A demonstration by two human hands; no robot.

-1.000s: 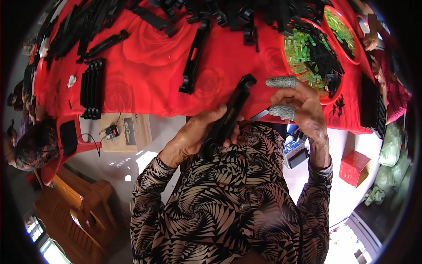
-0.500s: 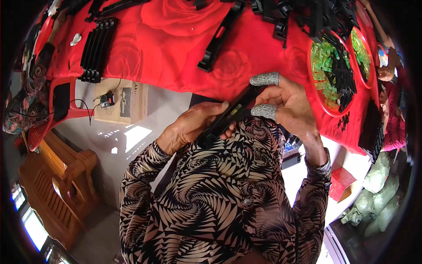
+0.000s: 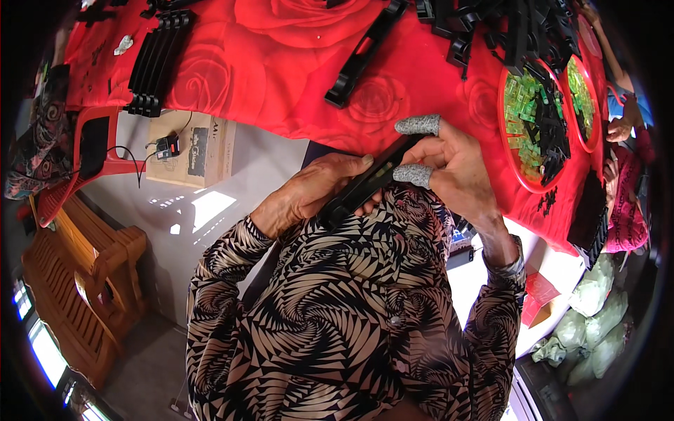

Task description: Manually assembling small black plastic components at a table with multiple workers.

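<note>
A long black plastic bar (image 3: 338, 208), which looks like a spirit level body, is held aslant in front of my patterned shirt. A small yellow-green insert shows in its slot. My left hand (image 3: 309, 188) is closed round the bar's near part, thumb on top and fingertips underneath. My right hand (image 3: 460, 168) pinches at its far end; grey knit covers sit on the thumb (image 3: 413, 175) and a finger (image 3: 418, 125). Whether a small part is between those fingers cannot be seen. Another black slotted bar (image 3: 342, 91) lies on the red rose-print cloth (image 3: 281, 91) beyond my hands.
Right of my hands, a red basket (image 3: 503, 123) holds yellow-green clear pieces and black strips; a second basket (image 3: 598, 133) adjoins it. Black parts (image 3: 518, 38) are heaped behind. Several bars (image 3: 160, 63) stand in a row at left. Another person's hand (image 3: 619, 130) is far right.
The view has shifted slightly, so the table things sit a little differently. Both hands keep nearly the same hold on the black bar, with only a small shift of the right fingers.
</note>
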